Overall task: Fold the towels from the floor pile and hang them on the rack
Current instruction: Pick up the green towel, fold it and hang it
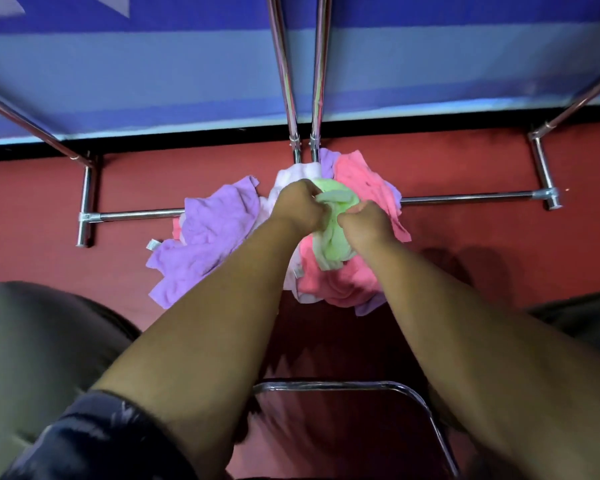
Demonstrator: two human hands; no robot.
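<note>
Green towel (336,233): in the head view, the only one we have, it sits bunched on top of the pile on the red floor (32,202), and we hold it in both hands.
Left hand (300,207): fingers curled tight on the towel's upper edge.
Right hand (366,223): just beside the left, fingers clamped on a fold of the same towel.
Pile: purple towel (208,233) to the left, pink towel (361,178) to the right and below, white towel (291,174) behind. All are crumpled and overlapping, lying across the low crossbar (465,197).
Risk, snagging: the green cloth lies tucked among the pink and white, so we judge that a lift could drag a neighbour up with it.
Risk, grip: our hands hold a bunch close together, not corners — the towel may come up twisted and fold unevenly.
Risk, rack (284,81): its uprights stand right behind the pile, so a quick lift could catch cloth on them.
Hidden: the hanging rails are cut off at the top, and our fingertips are buried in cloth. We cannot tell how many towels lie underneath — the near foreground is blurred.
</note>
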